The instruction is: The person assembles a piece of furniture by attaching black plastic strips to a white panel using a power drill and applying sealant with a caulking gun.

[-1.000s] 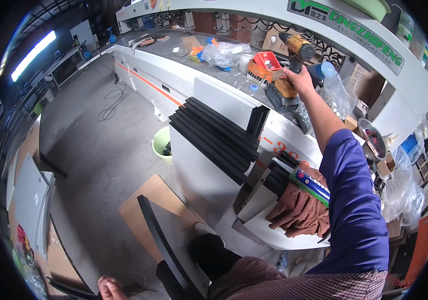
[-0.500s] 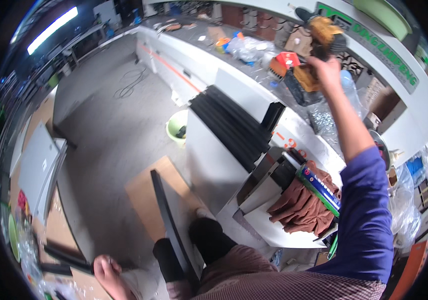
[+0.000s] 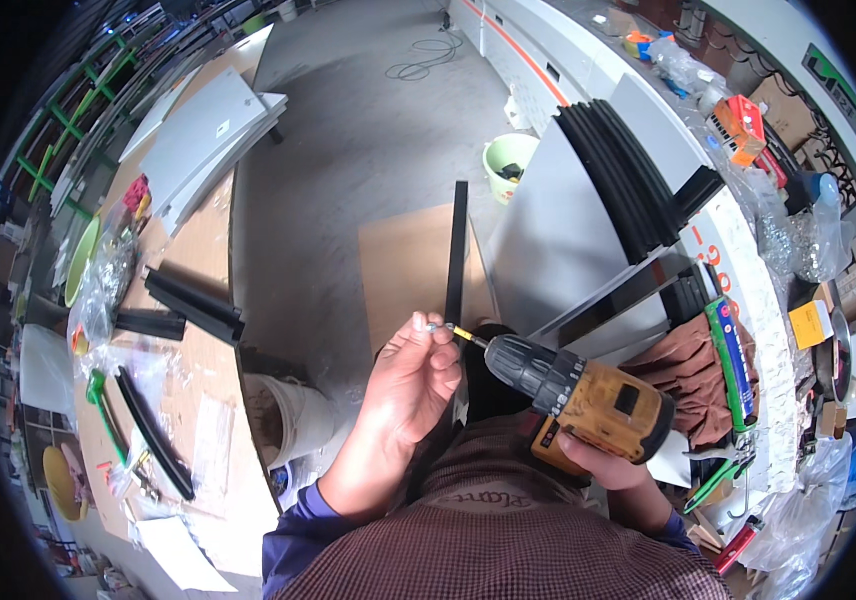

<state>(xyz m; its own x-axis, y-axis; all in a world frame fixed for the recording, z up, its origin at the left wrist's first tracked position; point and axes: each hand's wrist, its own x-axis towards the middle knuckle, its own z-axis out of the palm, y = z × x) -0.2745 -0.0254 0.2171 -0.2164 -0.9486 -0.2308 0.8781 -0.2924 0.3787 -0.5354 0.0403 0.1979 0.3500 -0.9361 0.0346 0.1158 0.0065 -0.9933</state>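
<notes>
A yellow-and-black cordless drill (image 3: 603,400) is in front of my body, its chuck aimed left. My right hand (image 3: 603,463) is closed round its handle; the tool hides part of the fingers. From the chuck runs a thin driver bit (image 3: 468,335) with a yellow band. At the tip of the bit, my left hand (image 3: 410,375) pinches a small metal piece that looks like a screw (image 3: 434,326) between thumb and finger. Beyond the hands, a long black bar (image 3: 458,240) stands upright near my legs, its lower end hidden.
Left, a workbench (image 3: 210,372) carries black profile pieces (image 3: 193,303) and grey-white panels (image 3: 203,140). On the right are a bundle of black strips (image 3: 620,180), a brown cloth (image 3: 683,375) and green-handled pliers (image 3: 713,485). A bucket (image 3: 293,420) stands beside the bench; a brown board (image 3: 398,260) lies ahead.
My right hand has brought the drill from the cluttered shelf at the right to in front of my body. My left hand has risen from the lower left to the bit. The view has swung left.
</notes>
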